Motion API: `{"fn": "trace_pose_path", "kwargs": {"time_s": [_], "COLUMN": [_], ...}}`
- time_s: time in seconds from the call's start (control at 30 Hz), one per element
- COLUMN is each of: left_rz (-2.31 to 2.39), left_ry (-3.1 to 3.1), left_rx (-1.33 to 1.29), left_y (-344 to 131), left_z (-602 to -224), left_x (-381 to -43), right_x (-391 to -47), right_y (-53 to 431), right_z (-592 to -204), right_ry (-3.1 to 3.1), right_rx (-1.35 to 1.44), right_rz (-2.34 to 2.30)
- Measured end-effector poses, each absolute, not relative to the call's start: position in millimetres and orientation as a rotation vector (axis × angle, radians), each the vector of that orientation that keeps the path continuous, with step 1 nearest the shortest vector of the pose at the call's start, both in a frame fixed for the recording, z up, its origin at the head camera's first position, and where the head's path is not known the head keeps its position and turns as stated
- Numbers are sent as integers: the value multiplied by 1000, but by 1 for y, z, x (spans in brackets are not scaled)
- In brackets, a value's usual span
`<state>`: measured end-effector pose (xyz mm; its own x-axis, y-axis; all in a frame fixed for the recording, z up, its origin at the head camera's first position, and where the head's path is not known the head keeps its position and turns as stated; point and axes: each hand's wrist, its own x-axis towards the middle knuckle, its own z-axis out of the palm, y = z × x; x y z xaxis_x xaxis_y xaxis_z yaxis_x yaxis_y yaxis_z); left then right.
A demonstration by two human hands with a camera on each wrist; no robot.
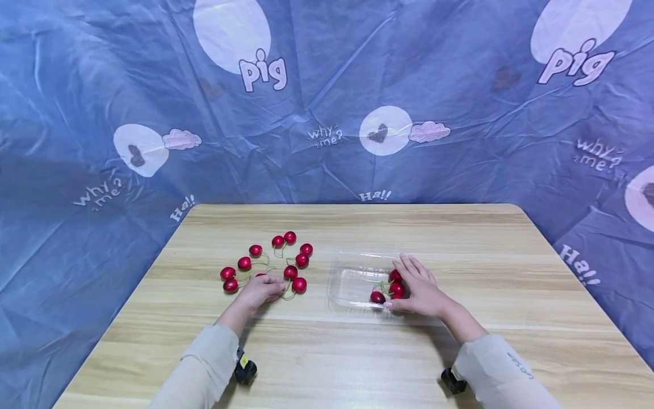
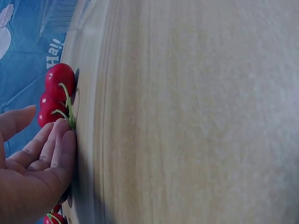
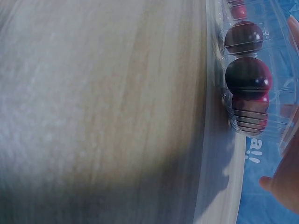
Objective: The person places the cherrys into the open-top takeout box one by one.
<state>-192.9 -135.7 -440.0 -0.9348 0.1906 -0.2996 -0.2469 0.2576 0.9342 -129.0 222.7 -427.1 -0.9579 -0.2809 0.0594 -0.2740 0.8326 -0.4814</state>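
Note:
My left hand (image 1: 261,291) is low among red cherries on the left of the table, its fingers loosely bent. In the left wrist view its thumb stands apart from the fingers, and the fingertips are right at the green stems of a cherry pair (image 2: 60,79). A cherry (image 1: 260,276) is partly hidden behind this hand. My right hand (image 1: 421,292) rests over the right end of a clear plastic box (image 1: 347,278), fingers extended along it and thumb at the front rim. Several cherries (image 3: 247,78) lie inside the box at that end, partly covered by the hand.
More stemmed cherries lie in pairs around my left hand, including a left pair (image 1: 229,279), a back pair (image 1: 284,239) and a right pair (image 1: 304,255). The wooden table (image 1: 327,352) ends at a blue printed cloth (image 1: 317,165). Small black cameras (image 1: 246,369) sit at both wrists.

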Motion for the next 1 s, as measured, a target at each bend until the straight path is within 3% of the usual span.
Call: {"fn": "trace_pose_path", "kwargs": {"time_s": [1.0], "left_rz": [1368], "left_ry": [2493], "left_rx": [-19], "left_y": [-121], "left_z": [-444], "left_x": [-195], "right_x": [-129], "right_y": [222], "right_z": [-427], "right_ry": [2981], "right_rx": [-451], "right_rz": [-798]}}
